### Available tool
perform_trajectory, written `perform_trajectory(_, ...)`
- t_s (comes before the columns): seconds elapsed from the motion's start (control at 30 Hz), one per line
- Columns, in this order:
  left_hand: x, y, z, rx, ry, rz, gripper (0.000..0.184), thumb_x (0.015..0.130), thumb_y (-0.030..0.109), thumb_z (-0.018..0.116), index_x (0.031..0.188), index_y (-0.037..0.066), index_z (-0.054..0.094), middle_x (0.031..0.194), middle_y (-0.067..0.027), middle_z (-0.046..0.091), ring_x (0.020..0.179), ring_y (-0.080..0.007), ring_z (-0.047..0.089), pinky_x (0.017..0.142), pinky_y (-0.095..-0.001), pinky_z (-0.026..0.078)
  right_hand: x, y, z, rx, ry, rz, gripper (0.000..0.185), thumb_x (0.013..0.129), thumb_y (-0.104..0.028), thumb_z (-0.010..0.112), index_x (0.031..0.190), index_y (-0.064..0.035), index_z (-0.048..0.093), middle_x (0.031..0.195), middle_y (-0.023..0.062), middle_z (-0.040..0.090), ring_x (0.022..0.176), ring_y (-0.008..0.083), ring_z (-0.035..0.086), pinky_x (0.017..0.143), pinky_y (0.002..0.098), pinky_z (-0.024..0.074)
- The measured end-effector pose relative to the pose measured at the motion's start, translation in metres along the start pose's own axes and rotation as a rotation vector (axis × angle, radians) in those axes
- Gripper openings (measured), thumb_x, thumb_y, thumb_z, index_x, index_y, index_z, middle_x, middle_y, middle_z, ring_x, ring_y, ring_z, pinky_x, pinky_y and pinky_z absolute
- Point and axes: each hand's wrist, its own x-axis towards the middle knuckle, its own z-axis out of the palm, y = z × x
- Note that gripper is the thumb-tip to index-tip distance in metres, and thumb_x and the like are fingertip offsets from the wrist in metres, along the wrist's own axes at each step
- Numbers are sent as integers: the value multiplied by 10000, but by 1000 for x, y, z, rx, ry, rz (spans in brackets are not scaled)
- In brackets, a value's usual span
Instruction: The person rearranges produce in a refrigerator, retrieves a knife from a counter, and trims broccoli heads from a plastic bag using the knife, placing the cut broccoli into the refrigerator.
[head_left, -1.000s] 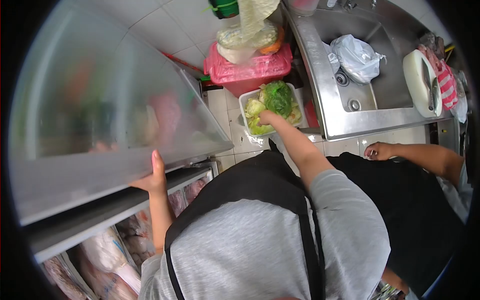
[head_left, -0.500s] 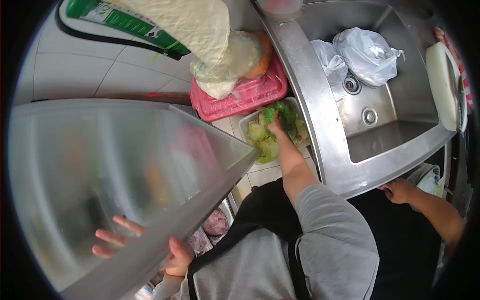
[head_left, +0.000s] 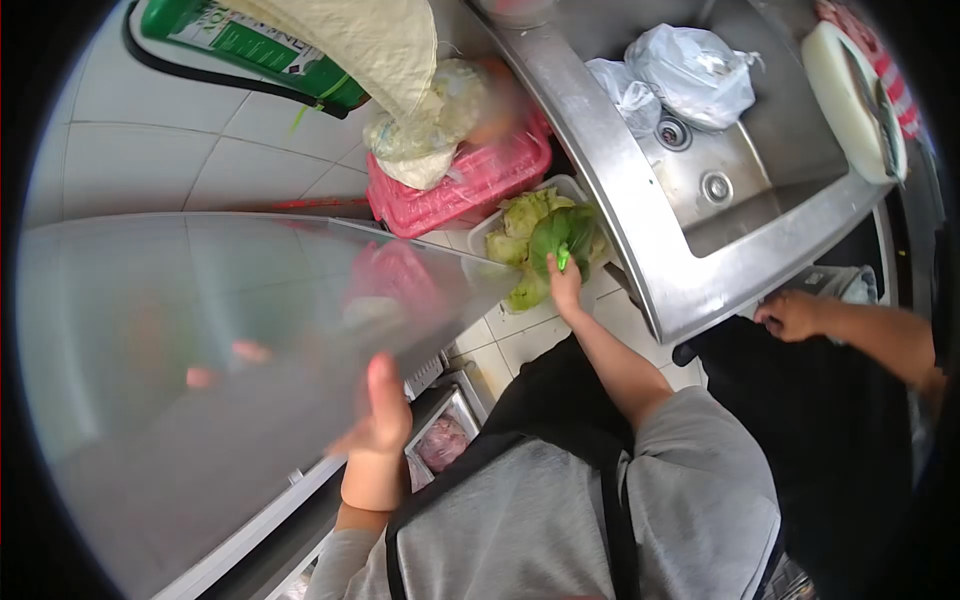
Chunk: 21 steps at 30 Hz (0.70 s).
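You seem to be picking up the green bag (head_left: 560,230) at the basket (head_left: 572,185), right hand (head_left: 565,285) gripping its knot, left hand (head_left: 385,415) spread open around the door's (head_left: 200,320) edge, so lifting calls for a firm pinch.

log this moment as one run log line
left hand: at edge of translucent lid; right hand: gripping gathered top of green bag; bag: at white tub of leafy greens; sink: white plastic bags inside

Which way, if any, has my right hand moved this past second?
Yes, your right hand moved nearer the sink, from the lettuce to the green bag.
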Motion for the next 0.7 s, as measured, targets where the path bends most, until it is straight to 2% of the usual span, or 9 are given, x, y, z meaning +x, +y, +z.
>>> perform_trajectory(0.13,-69,-61,10,-296,-80,248,1227,562,499,730,1338,57,-111,1404,-188,-68,1296,-316,11,1016,-496,128,-82,-44,-17,241,-50,-34,355,823,-341,540,956,-16,481,739,61,530,649,191,519,589,313,417)
perform_trajectory(0.17,-89,-66,3,-353,-373,29,1335,445,501,781,1332,2,-82,1400,-207,-25,1299,-311,-3,1042,-424,50,-104,-62,-24,269,-127,69,320,827,-327,542,929,-33,469,697,33,499,606,144,495,543,296,415)
perform_trajectory(0.23,-165,-98,12,-342,-680,-41,1382,384,575,758,1335,5,-67,1387,-241,-74,1287,-377,-72,1020,-504,29,-165,-128,-47,690,-521,419,254,824,-286,563,881,-70,442,650,9,450,524,100,439,472,255,395)
perform_trajectory(0.3,-223,-108,0,-187,-944,-135,1384,345,497,803,1345,29,-32,1396,-221,2,1293,-377,-9,995,-564,75,-209,-156,-52,847,-878,501,216,823,-248,570,863,-81,440,648,9,456,492,107,435,475,258,411)
perform_trajectory(0.37,-231,-106,-16,-387,-830,-266,1232,381,350,825,1338,51,108,1359,-205,190,1268,-348,184,990,-516,193,-243,-180,-44,884,-1045,589,196,827,-228,566,882,-81,447,659,17,481,501,110,471,497,273,441)
perform_trajectory(0.43,-221,-118,-34,-631,-500,-581,839,489,125,744,1220,34,342,1077,-146,525,997,-248,524,852,-320,418,-257,-204,-28,875,-1295,438,206,841,-256,540,889,-72,464,722,44,524,571,123,522,563,293,478)
perform_trajectory(0.5,-209,-144,-54,-627,-357,-498,730,534,97,718,1177,21,382,1009,-116,558,914,-207,554,811,-306,435,-245,-227,-16,773,-1365,292,253,854,-298,509,917,-54,485,838,85,563,639,141,559,618,295,496)
perform_trajectory(0.57,-197,-160,-76,-650,-265,-549,632,575,81,694,1135,11,409,999,-100,559,892,-175,547,794,-298,434,-248,-265,-24,460,-1078,-34,325,869,-315,477,1030,-33,490,914,95,571,695,147,571,670,276,487)
perform_trajectory(0.7,-174,-173,-116,-836,-85,-745,603,583,75,696,1115,3,421,989,-99,552,900,-179,533,803,-292,423,-238,-288,-48,259,-977,-510,380,871,-270,483,1158,-22,474,921,40,574,765,107,550,681,223,435)
